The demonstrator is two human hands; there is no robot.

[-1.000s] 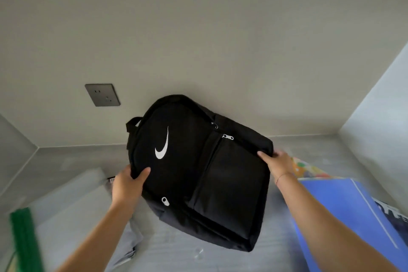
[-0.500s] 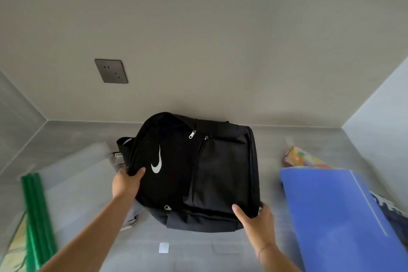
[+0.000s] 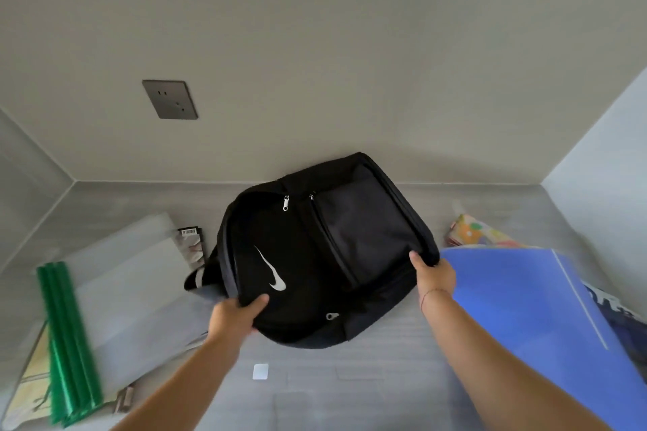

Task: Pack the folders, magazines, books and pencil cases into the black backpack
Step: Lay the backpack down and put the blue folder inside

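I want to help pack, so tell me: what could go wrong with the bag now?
The black backpack has zips that look shut, so nothing fits in until one opens. The left hand and right hand grip only its edges, so it might slip. It is close to the blue folder and could knock it.

Backpack [image 3: 315, 255] over mid-surface [image 3: 350, 392], nearer the back edge; left hand [image 3: 234, 318] grips its near-left side, right hand [image 3: 434, 273] its right corner. To its left: a booklet [image 3: 192, 243] just beside it, then a stack of folders [image 3: 133, 283] reaching the near-left corner. To its right: a folder [image 3: 525, 308] along the right edge, partly over a magazine [image 3: 612, 311], and a pouch [image 3: 472, 233] behind that folder toward the back-right corner.
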